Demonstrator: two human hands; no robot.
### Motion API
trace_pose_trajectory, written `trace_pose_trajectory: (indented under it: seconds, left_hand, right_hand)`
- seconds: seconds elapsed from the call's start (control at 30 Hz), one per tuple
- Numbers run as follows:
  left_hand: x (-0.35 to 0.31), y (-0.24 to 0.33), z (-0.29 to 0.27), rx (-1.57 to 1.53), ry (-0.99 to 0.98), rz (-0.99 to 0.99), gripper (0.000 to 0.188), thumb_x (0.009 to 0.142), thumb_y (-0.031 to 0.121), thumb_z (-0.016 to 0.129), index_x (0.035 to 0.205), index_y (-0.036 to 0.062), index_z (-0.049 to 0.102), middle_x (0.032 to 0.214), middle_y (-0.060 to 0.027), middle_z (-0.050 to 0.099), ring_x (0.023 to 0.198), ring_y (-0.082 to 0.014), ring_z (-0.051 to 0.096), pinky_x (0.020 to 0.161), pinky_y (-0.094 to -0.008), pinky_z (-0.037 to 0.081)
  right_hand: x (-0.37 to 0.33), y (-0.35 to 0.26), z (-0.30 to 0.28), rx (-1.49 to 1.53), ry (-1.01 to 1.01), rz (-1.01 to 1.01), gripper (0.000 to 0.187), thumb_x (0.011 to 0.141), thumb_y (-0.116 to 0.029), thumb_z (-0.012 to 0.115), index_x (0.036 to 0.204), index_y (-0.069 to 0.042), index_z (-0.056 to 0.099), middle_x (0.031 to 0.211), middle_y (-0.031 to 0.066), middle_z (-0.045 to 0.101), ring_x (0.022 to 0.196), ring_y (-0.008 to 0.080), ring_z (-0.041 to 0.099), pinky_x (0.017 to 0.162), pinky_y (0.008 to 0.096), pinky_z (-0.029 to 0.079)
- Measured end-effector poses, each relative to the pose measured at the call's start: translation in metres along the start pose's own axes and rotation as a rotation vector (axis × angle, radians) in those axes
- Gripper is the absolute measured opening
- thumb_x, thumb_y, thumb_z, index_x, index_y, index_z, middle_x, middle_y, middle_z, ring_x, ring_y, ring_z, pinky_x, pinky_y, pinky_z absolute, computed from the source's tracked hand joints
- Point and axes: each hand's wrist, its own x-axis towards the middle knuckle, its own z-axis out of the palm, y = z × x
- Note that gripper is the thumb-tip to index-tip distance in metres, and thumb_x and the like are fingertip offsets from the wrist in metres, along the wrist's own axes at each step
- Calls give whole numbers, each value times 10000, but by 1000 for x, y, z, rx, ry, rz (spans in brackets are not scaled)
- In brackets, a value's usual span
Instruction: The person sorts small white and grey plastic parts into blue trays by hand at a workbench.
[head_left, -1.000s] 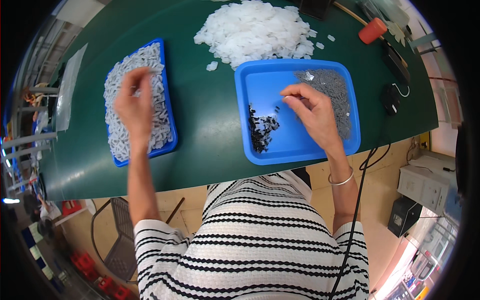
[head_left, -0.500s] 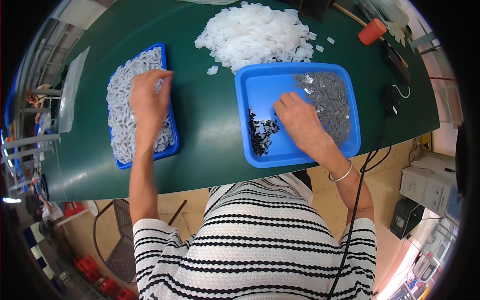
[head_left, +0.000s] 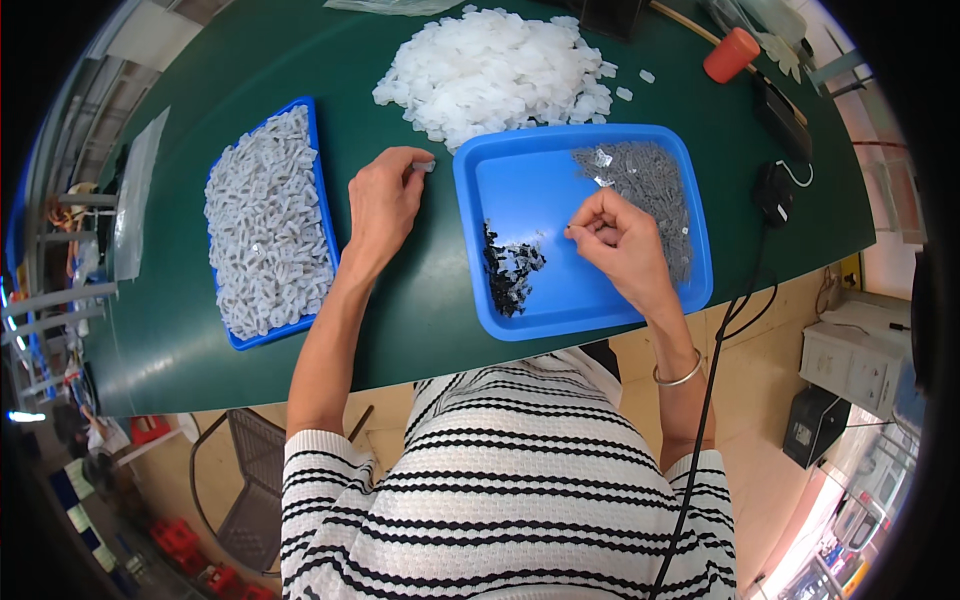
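My left hand (head_left: 383, 205) is over the table between the two trays, its thumb and fingers pinching a small whitish plastic piece (head_left: 425, 166). Above the blue tray (head_left: 530, 190) my right hand (head_left: 622, 245) is closed in a pinch, with a tiny dark bit (head_left: 569, 231) at its fingertips that is too small to name. Inside that tray, small black parts (head_left: 510, 275) lie at the left, and a heap of dark grey slim pieces (head_left: 650, 185) covers the right side. To the left stands a narrower blue tray (head_left: 325, 215) full of light grey plastic pieces (head_left: 265, 220).
A big pile of translucent white plastic pieces (head_left: 490, 70) sits behind the blue tray, with a few strays (head_left: 647, 76) beside it. At the back right are a red cylinder (head_left: 732, 55) and a black device with a cable (head_left: 775, 190). A clear plastic bag (head_left: 142, 195) lies far left.
My left hand has moved right, from over the light grey pieces to the table between the trays, carrying a whitish piece. My right hand has shifted slightly right, its fingertips pinched.
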Motion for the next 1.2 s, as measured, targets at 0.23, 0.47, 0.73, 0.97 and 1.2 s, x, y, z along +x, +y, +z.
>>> trace_pose_trajectory:
  seconds: [0.23,0.47,0.73,0.97,1.2]
  left_hand:
    - [-20,24,-6,-411,46,-263,135,891,70,640,1003,7,683,894,-90,713,712,-126,663,653,-266,527]
    - [-32,69,-2,-1060,-255,-435,187,920,61,616,1094,3,654,899,-72,700,778,-110,655,677,-226,528]
    - [-39,77,17,-1072,-239,-385,130,894,47,646,1018,12,667,929,-43,681,812,-74,622,696,-209,507]
    - [-46,92,27,-1197,-107,-387,200,885,18,654,1082,-3,626,926,-14,630,787,-50,569,716,-194,479]
    - [-49,85,27,-1107,-281,-398,199,883,19,658,1076,-19,627,902,-45,678,790,-72,626,690,-194,500]
  right_hand:
    - [-3,-14,6,201,-49,-3,130,855,39,638,983,42,658,906,72,643,808,103,615,696,227,520]
    - [0,-22,26,404,-43,-76,87,850,10,651,932,37,652,865,24,626,797,84,583,704,218,509]
    - [-8,-19,37,254,151,-132,117,846,10,660,962,18,649,882,24,635,812,77,595,712,226,524]
    - [-19,-21,51,334,242,-110,194,864,27,646,1057,25,620,948,68,650,872,112,631,757,247,543]
    - [-20,-21,49,239,335,-93,244,869,41,645,1105,21,587,947,80,657,890,101,621,785,246,546]
